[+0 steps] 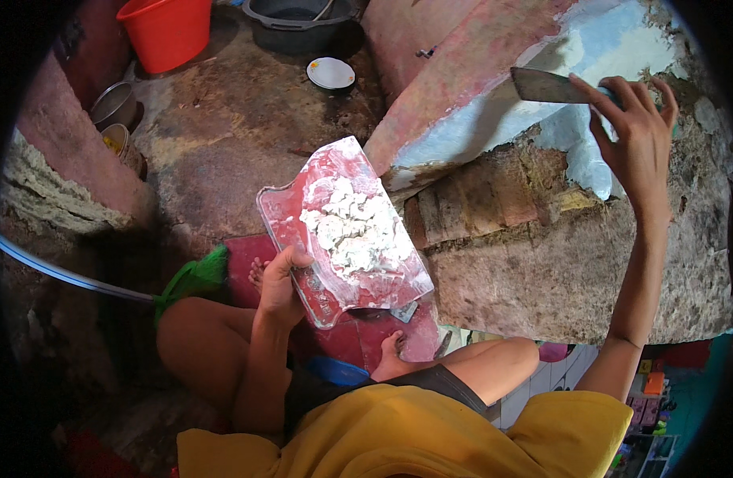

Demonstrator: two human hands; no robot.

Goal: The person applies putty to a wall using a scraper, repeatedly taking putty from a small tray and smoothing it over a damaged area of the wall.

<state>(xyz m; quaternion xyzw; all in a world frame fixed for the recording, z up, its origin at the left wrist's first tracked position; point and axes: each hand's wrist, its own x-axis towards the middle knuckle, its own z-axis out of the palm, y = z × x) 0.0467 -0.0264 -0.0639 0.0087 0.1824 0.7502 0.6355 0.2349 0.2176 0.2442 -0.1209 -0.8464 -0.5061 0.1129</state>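
Note:
My left hand (280, 293) grips the near left edge of a red plastic board (280, 213), its thumb lying on top. A lumpy heap of white paste (357, 233) sits on the middle of the board, with smears around it. Up at the right, my right hand (641, 135) holds a putty knife (546, 86) whose flat grey blade points left. Its handle is mostly hidden by my fingers. Behind the blade is a wall (494, 280) with peeling pink and blue paint and bare, rough masonry; I cannot tell whether the blade touches it.
A red bucket (169, 36), a black basin (290, 32) and a small white plate (331, 73) stand on the stained floor at the far side. Metal and plastic bowls (115, 105) lie at the left. Below the board are red tiles (243, 259) and a blue object (336, 371).

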